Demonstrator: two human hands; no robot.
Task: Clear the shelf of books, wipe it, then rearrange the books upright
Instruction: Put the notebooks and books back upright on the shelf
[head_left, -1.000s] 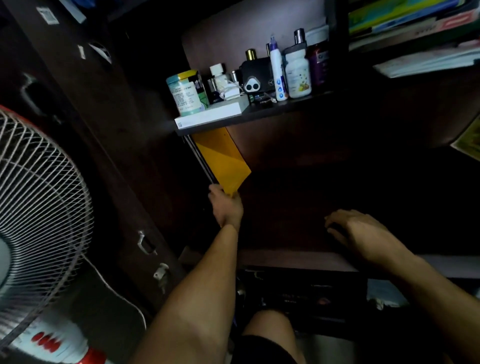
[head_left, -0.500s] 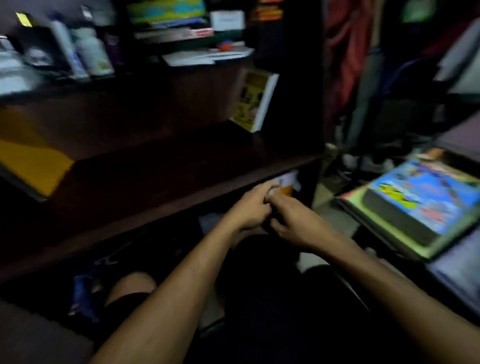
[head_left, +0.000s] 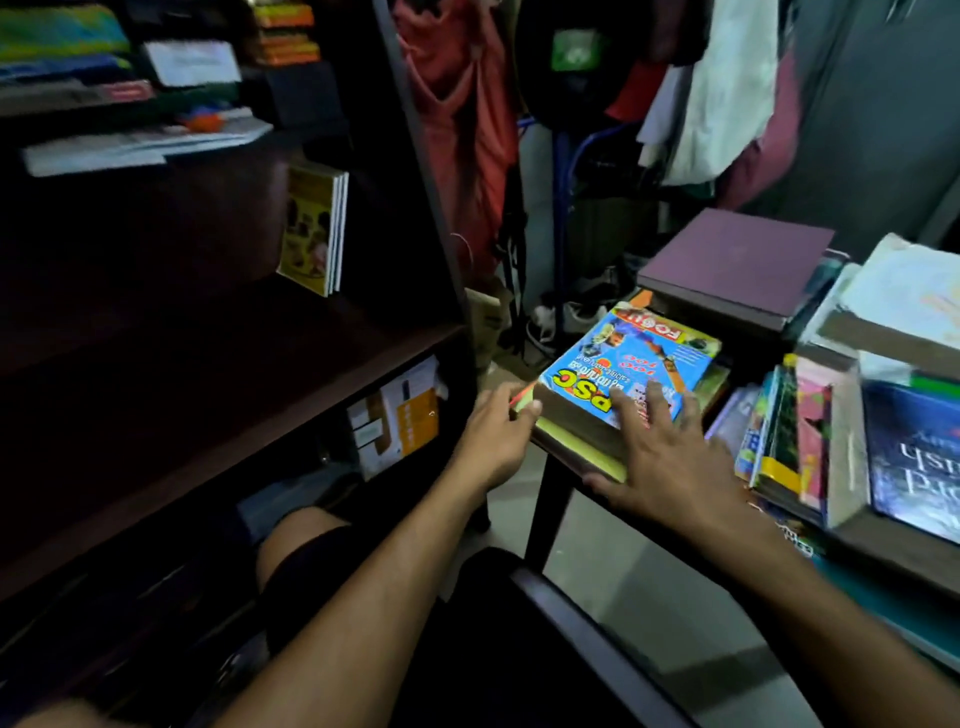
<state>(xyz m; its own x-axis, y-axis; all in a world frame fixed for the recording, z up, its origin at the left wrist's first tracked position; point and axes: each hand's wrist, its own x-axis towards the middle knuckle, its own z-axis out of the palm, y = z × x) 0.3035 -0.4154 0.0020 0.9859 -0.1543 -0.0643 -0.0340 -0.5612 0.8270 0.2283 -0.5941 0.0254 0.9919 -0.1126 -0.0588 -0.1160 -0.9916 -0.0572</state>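
A thick blue book (head_left: 631, 358) lies on top of a small stack on a side table at centre right. My left hand (head_left: 493, 436) touches the stack's near left corner, fingers apart. My right hand (head_left: 660, 457) rests spread on the blue book's near edge, thumb at the yellow-green book (head_left: 576, 444) beneath. Neither hand has lifted anything. The dark wooden shelf (head_left: 218, 379) at left is nearly bare. One yellow book (head_left: 311, 228) stands upright at its right end.
More books are piled on the table: a purple book (head_left: 737, 260) behind, several upright ones (head_left: 795, 441) and a dark blue book (head_left: 914, 457) at right. Clothes (head_left: 457, 119) hang behind. The upper shelf (head_left: 140, 140) holds papers. A chair arm (head_left: 587, 639) crosses below.
My view swung right from the shelf's left end to the side table. My left hand let go of the orange folder, and both hands came across to the book stack.
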